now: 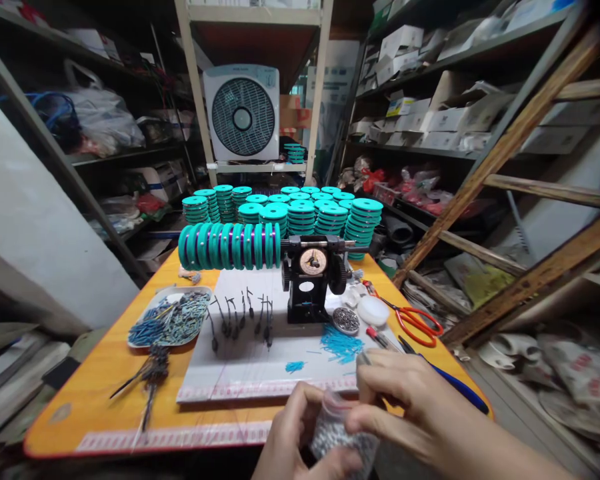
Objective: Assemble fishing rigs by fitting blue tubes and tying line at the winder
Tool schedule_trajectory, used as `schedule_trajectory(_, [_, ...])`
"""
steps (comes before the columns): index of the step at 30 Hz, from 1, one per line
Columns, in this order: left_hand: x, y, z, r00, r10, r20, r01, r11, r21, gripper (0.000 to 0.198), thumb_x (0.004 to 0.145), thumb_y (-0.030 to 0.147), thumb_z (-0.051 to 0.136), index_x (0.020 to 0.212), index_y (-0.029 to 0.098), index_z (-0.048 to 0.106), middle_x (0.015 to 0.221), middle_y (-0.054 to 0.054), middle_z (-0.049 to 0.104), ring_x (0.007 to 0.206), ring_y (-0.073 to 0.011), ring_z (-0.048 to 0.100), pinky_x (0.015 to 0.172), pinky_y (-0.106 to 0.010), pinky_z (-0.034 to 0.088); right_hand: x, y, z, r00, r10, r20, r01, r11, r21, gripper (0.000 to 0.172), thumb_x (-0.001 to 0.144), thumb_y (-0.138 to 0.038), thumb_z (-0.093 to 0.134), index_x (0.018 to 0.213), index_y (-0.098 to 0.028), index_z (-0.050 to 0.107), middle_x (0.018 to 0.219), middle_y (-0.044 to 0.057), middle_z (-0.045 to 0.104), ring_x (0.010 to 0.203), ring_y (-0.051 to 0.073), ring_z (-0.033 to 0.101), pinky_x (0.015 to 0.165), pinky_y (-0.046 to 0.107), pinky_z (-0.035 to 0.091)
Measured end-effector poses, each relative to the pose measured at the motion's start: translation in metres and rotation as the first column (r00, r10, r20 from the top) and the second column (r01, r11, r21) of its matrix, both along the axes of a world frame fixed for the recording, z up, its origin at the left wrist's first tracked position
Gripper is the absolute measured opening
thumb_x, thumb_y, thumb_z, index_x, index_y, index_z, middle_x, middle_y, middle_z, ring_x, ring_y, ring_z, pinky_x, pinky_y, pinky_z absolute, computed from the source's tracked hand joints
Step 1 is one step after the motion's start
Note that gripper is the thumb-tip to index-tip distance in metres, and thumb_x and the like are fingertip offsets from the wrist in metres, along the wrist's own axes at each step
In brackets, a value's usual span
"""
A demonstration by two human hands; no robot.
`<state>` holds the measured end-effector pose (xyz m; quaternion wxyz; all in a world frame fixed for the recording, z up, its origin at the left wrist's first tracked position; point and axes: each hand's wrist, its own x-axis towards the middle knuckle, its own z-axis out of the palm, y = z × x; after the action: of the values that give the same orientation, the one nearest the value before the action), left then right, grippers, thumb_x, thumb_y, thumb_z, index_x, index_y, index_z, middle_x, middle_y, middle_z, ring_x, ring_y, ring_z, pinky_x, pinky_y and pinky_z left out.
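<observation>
A small clear plastic zip bag (pixel 337 437) of grey-white beads or pellets is at the table's front edge. My left hand (pixel 300 437) is closed around its left side, thumb across the front. The fingers of my right hand (pixel 400 393) are closed at the bag's upper right edge, by its pinkish seal strip. Beyond my hands, a white board (pixel 250 373) carries blue thin pieces (pixel 341 343), a smaller blue pile (pixel 295 366) and several dark stemmed pieces (pixel 243 313). A round dish of metal bits (pixel 346 321) is next to a white round lid (pixel 373 310).
A black winding machine (pixel 307 287) with a dial holds a row of teal spools (pixel 230 245); more stacked spools (pixel 300 210) are behind. At left are a filled tray (pixel 205 297) and dark bundle (pixel 155 373). Orange-handled scissors (pixel 417 327) and blue-handled pliers (pixel 460 390) lie right, by a wooden ladder (pixel 505 183).
</observation>
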<state>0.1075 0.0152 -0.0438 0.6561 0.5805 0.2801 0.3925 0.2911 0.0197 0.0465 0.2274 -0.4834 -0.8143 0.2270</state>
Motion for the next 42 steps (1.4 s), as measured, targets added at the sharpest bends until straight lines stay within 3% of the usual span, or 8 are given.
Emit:
schedule_trajectory(4, [0.009,-0.006,-0.007,0.977,0.115,0.178,-0.118,0.993,0.004,0.049,0.074,0.034,0.078,0.111,0.024,0.048,0.103,-0.004,0.061,0.089,-0.0156,0.062,0.077,-0.023,0.044,-0.003,-0.002,-0.002,0.999,0.039,0.010,-0.040,0.974,0.225,0.054,0.084,-0.059,0.057,0.054,-0.015,0.049,0.056,0.002,0.053,0.056,0.011,0.051,0.050,0.022,0.030])
schedule_trajectory(7, [0.010,-0.004,-0.005,0.948,0.180,0.262,-0.253,0.926,0.280,0.038,0.084,0.024,0.068,0.117,0.034,0.053,0.107,-0.003,0.058,0.093,-0.0156,0.062,0.078,-0.025,0.048,-0.007,-0.003,0.001,1.000,0.029,-0.010,-0.024,0.946,0.324,0.060,0.081,-0.061,0.061,0.048,-0.014,0.041,0.049,0.000,0.047,0.050,0.009,0.047,0.046,0.020,0.028])
schedule_trajectory(12, [0.001,0.004,0.015,0.984,0.179,0.001,-0.154,0.846,0.510,0.010,0.080,0.016,0.069,0.087,0.019,0.062,0.080,-0.002,0.057,0.075,-0.0125,0.057,0.070,-0.022,0.044,-0.006,-0.006,0.003,1.000,0.007,-0.027,0.002,0.944,0.331,0.065,0.073,-0.062,0.067,0.047,-0.014,0.033,0.046,-0.001,0.042,0.048,0.009,0.044,0.045,0.021,0.026])
schedule_trajectory(17, [-0.005,0.006,0.031,0.979,0.098,-0.179,-0.029,0.936,0.351,0.010,0.088,0.020,0.055,0.079,0.015,0.057,0.080,-0.004,0.053,0.068,-0.0121,0.053,0.059,-0.021,0.042,0.013,-0.017,-0.018,0.966,-0.128,-0.223,0.088,0.980,-0.181,0.052,0.066,-0.071,0.067,0.083,-0.022,0.060,0.090,0.004,0.064,0.088,0.023,0.060,0.073,0.030,0.049])
schedule_trajectory(22, [-0.007,0.007,0.032,0.990,0.016,-0.141,-0.001,0.994,0.105,0.024,0.096,0.029,0.041,0.089,0.015,0.059,0.091,-0.005,0.047,0.061,-0.0090,0.056,0.061,-0.024,0.048,0.001,-0.028,-0.053,0.904,-0.233,-0.358,-0.035,0.794,-0.606,0.089,0.072,-0.051,0.072,0.147,-0.025,0.032,0.154,0.008,0.028,0.143,0.026,0.022,0.114,0.035,0.029])
schedule_trajectory(29, [-0.028,0.017,0.043,0.981,-0.022,-0.193,0.068,0.969,0.236,0.032,0.095,0.016,0.039,0.105,0.024,0.068,0.090,-0.005,0.048,0.086,-0.0142,0.053,0.080,-0.025,0.045,-0.018,-0.029,-0.065,0.930,-0.234,-0.284,0.113,0.916,-0.384,0.058,0.083,-0.047,0.059,0.135,-0.021,0.050,0.142,0.012,0.048,0.131,0.030,0.044,0.108,0.041,0.037])
schedule_trajectory(37, [-0.069,0.030,0.038,0.896,0.319,-0.310,-0.196,0.908,0.370,0.029,0.100,0.031,0.039,0.126,0.025,0.048,0.116,-0.006,0.047,0.107,-0.0152,0.050,0.089,-0.027,0.042,-0.006,0.020,-0.035,0.982,-0.185,-0.030,0.168,0.942,-0.289,0.050,0.093,-0.056,0.044,0.128,-0.022,0.051,0.134,0.009,0.054,0.124,0.028,0.048,0.104,0.042,0.037])
schedule_trajectory(42, [-0.070,0.035,0.032,0.782,0.351,-0.516,-0.005,0.831,0.557,0.025,0.099,0.023,0.036,0.114,0.021,0.056,0.114,-0.005,0.053,0.108,-0.0170,0.049,0.093,-0.031,0.041,0.002,0.059,-0.030,0.983,-0.182,-0.038,0.161,0.934,-0.321,0.046,0.089,-0.054,0.052,0.115,-0.016,0.057,0.109,0.010,0.063,0.079,0.024,0.066,0.083,0.044,0.049])
